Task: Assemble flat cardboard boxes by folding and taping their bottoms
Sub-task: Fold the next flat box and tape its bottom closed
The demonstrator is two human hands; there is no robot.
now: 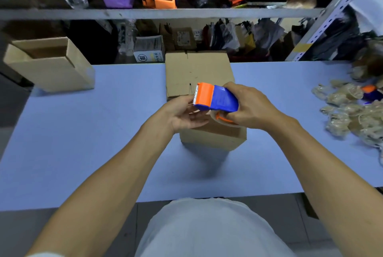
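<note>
My right hand grips the blue-and-orange tape dispenser above the cardboard box standing mid-table. My left hand pinches at the tape beneath its serrated blade. 1 open box sits far left.

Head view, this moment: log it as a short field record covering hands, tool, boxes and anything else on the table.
right hand: grips the blue and orange tape dispenser from above
left hand: fingers at the dispenser's toothed end; whether they pinch tape cannot be told
box being worked: under both hands, mostly hidden
flat cardboard: lies behind it on the table
open box: far left table corner, opening up
used tape scraps: heaped at right edge
taping: not yet visible on any box
</note>
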